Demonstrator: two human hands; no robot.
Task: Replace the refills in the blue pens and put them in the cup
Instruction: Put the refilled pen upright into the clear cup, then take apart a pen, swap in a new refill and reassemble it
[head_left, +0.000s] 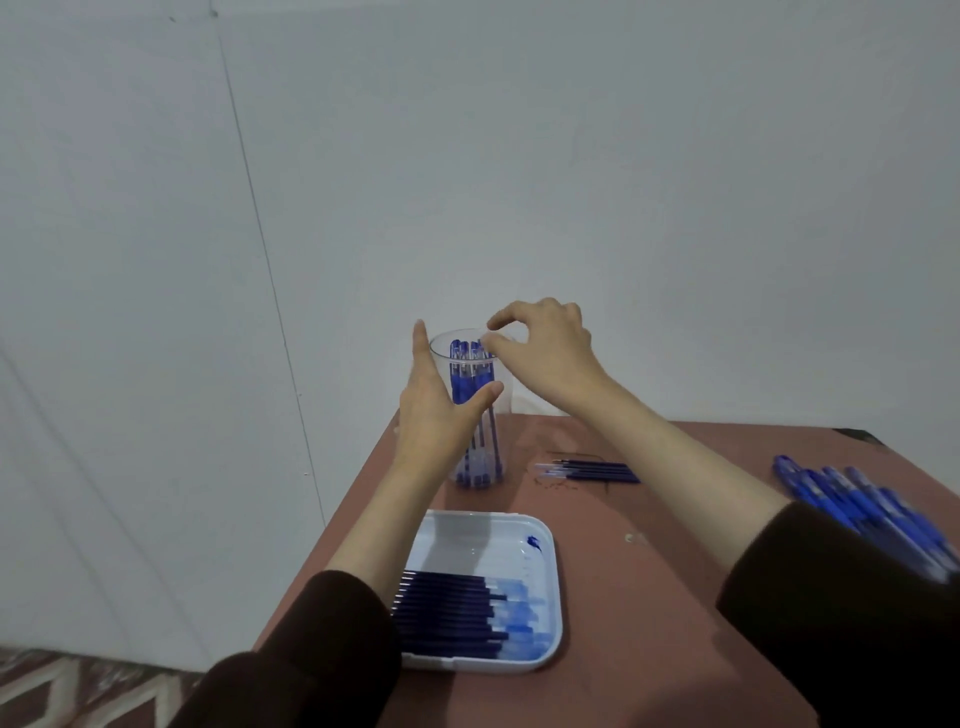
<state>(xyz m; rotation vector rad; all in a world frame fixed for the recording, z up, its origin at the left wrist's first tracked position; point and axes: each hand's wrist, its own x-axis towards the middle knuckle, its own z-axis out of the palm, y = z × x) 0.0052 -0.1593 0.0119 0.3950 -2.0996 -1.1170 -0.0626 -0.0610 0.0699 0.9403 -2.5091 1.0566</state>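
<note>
Blue pens (461, 387) stand upright, packed together, in a clear cup (441, 345) that rests near the far left corner of the reddish-brown tabletop (649, 571). The left hand (434, 415) grips the cup from its left side: the thumb (483, 395) curls across the front wall, while the fingers run straight up along the far side to the rim. The right hand (545, 348) hovers over the mouth of the cup, its forefinger and thumb bent toward each other with the tips close together just above the pen tops. Whether they pinch a pen cannot be told.

A white tray (467, 540) lies at the near left edge of the tabletop, partly under the left forearm. It holds a row of dark refills (447, 613) lying side by side, tips toward the right, and carries a small blue ink spot (534, 543) near its far right corner. A few loose refills (592, 472) lie on the tabletop just right of the cup. A heap of further blue pens (857, 499) lies at the right edge, partly behind the dark right sleeve (831, 597). Any print on the pen barrels is too blurred to read. A plain pale wall (519, 156) stands behind the tabletop.
</note>
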